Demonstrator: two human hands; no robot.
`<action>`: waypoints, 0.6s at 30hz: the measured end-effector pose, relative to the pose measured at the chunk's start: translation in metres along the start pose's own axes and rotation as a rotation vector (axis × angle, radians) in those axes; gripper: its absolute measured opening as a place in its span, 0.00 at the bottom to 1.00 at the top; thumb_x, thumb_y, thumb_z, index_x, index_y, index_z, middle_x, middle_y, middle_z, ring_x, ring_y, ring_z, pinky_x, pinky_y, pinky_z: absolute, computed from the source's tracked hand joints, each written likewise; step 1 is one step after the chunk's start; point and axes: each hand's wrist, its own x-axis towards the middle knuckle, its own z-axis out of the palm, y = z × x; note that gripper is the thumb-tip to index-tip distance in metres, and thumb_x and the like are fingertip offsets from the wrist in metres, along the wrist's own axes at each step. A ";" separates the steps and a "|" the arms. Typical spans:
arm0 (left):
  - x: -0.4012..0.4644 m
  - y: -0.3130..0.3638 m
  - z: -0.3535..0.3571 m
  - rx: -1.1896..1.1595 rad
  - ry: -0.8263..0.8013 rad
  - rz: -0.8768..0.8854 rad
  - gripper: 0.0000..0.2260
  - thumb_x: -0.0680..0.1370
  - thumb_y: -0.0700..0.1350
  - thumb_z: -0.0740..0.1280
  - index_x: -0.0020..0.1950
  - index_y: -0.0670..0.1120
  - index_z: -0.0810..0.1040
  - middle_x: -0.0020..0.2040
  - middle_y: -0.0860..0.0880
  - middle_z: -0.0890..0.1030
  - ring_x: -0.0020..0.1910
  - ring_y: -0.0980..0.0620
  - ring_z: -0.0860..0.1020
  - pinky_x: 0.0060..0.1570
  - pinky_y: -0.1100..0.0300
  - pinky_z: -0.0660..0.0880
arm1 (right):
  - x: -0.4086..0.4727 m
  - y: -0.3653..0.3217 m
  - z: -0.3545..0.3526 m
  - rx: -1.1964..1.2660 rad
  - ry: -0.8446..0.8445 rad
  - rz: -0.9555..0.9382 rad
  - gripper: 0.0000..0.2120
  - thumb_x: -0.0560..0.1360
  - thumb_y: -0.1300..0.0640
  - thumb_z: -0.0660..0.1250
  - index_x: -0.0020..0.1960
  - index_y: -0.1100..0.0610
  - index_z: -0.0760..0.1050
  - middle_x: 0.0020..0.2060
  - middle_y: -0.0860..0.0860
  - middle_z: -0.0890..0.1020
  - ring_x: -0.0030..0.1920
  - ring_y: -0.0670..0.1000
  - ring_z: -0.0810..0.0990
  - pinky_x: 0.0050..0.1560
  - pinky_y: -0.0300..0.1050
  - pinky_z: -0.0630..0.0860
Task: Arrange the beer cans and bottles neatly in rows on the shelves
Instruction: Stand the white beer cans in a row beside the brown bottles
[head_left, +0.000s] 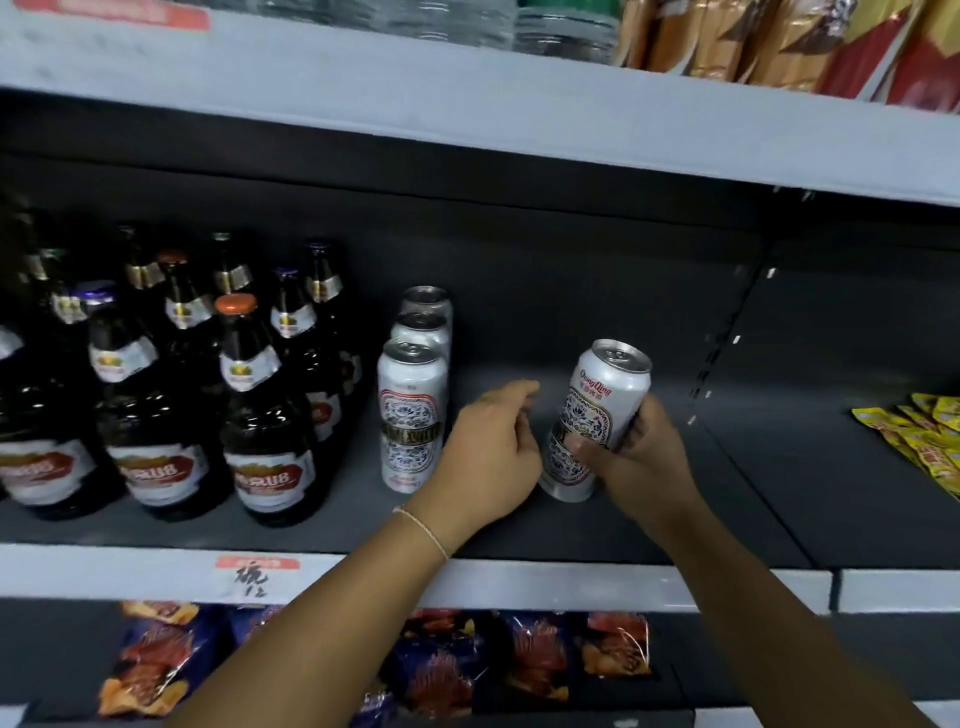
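Observation:
My right hand (636, 457) grips a white beer can with blue pattern (597, 415), tilted a little to the right, its base on or just above the dark middle shelf (675, 519). My left hand (493, 441) hovers beside it with fingers loosely curled, holding nothing. A row of three matching white cans (411, 415) stands one behind another just left of my left hand. Further left, several dark brown beer bottles (265, 431) stand in rows with red and white labels.
Yellow snack packets (930, 441) lie on the neighbouring shelf section at right. Dark chip bags (519, 670) fill the shelf below. The upper shelf (467, 104) carries gold and red packets. A red price tag (258, 564) sits on the shelf's front edge.

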 end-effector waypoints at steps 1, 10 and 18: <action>-0.006 -0.002 -0.008 -0.014 0.009 0.000 0.21 0.73 0.38 0.57 0.66 0.40 0.75 0.58 0.43 0.81 0.57 0.48 0.80 0.60 0.54 0.75 | -0.007 -0.003 0.007 0.022 -0.022 -0.004 0.26 0.67 0.64 0.79 0.60 0.52 0.73 0.52 0.49 0.85 0.53 0.50 0.84 0.55 0.58 0.82; -0.048 -0.024 -0.068 -0.109 0.089 0.054 0.18 0.72 0.29 0.59 0.59 0.40 0.79 0.50 0.46 0.83 0.48 0.55 0.81 0.53 0.70 0.75 | -0.059 -0.033 0.061 0.180 -0.152 -0.025 0.30 0.68 0.74 0.74 0.63 0.52 0.70 0.54 0.51 0.84 0.57 0.50 0.83 0.53 0.47 0.82; -0.063 -0.037 -0.104 -0.191 0.069 -0.062 0.17 0.76 0.31 0.60 0.60 0.43 0.79 0.53 0.49 0.81 0.51 0.58 0.79 0.55 0.67 0.76 | -0.073 -0.048 0.097 0.223 -0.202 -0.049 0.31 0.68 0.74 0.74 0.62 0.49 0.69 0.55 0.52 0.84 0.58 0.49 0.83 0.53 0.44 0.81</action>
